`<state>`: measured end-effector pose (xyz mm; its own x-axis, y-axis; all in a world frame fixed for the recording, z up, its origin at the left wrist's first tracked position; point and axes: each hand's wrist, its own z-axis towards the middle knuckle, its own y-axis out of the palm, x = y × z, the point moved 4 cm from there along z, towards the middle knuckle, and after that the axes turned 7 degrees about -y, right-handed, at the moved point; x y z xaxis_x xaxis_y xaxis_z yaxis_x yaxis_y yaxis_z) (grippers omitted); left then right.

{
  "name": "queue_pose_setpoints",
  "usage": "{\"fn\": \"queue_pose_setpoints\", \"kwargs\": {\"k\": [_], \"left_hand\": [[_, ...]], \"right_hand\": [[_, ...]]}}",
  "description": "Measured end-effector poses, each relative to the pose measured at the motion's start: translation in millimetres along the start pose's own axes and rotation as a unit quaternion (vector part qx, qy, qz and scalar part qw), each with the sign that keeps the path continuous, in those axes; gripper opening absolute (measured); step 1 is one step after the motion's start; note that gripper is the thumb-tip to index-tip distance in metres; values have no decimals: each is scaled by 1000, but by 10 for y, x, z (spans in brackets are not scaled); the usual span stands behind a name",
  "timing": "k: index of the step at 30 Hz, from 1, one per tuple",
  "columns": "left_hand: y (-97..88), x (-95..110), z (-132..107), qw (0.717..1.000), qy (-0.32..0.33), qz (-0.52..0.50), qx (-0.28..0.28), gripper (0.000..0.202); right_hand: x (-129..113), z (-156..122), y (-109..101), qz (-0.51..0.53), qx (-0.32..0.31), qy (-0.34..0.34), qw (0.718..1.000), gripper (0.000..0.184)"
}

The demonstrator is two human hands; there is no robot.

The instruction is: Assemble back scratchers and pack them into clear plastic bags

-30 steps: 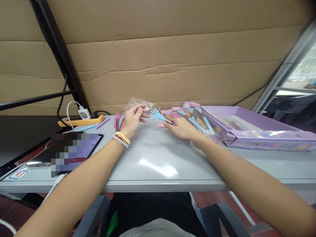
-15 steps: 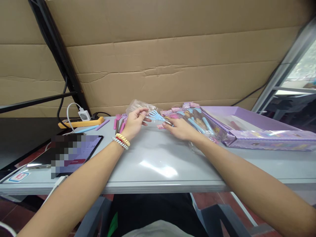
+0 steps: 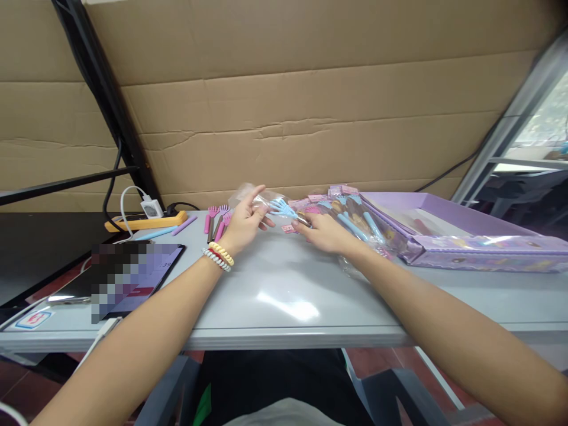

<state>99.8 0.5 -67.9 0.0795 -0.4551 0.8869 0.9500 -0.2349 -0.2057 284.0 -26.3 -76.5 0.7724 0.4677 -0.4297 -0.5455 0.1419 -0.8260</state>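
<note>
head view, hands (image 3: 243,226) (image 3: 327,232), blue claw-tipped tool (image 3: 282,207), crinkled clear plastic (image 3: 241,192)

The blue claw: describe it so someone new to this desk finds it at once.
Start at the purple box on the right of the table and move left past the packaged sticks to the right hand. The blue claw juts from that hand toward the left hand. Unlike the blue pieces among those sticks, it is held, with its prongs fanned between the two hands.
</note>
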Motion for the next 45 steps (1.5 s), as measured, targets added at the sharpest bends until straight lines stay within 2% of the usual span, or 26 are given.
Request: {"fn": "queue_pose_setpoints", "kwargs": {"k": [3,6,12,14,19,23,29,32,35,38,40,45], "left_hand": [[40,-5,-12,999,-6,3,-47,56],[57,-3,-21,998,-12,9,-55,55],[7,-13,-13,994,-14,102,35,50],[-8,-12,-13,990,-9,135,46,47],[11,-21,-27,988,1,155,8,47],[63,-27,-49,990,11,139,-33,50],[101,-34,-69,989,24,131,-65,45],[115,-38,-73,988,40,114,-91,46],[138,-14,-91,987,53,99,-118,50],[191,22,-128,978,55,134,-152,54],[238,40,-156,967,54,170,-181,56],[298,64,-194,953,78,201,-215,59]], "right_hand": [[-2,-1,3,-15,-1,26,1000,42],[-16,-19,-4,-14,16,50,999,41],[-74,-32,-4,27,57,22,998,49],[-85,-28,-5,47,68,16,996,51],[-117,-34,-14,52,91,-32,994,57],[-126,-43,33,63,63,-67,994,63],[-110,-62,73,75,26,-71,994,69],[-104,-67,97,137,10,-77,987,71],[-100,-48,113,240,17,-62,969,64],[-88,-17,129,319,24,-8,948,48],[-83,1,129,330,30,13,944,39],[-49,39,108,272,59,18,960,23]]}}
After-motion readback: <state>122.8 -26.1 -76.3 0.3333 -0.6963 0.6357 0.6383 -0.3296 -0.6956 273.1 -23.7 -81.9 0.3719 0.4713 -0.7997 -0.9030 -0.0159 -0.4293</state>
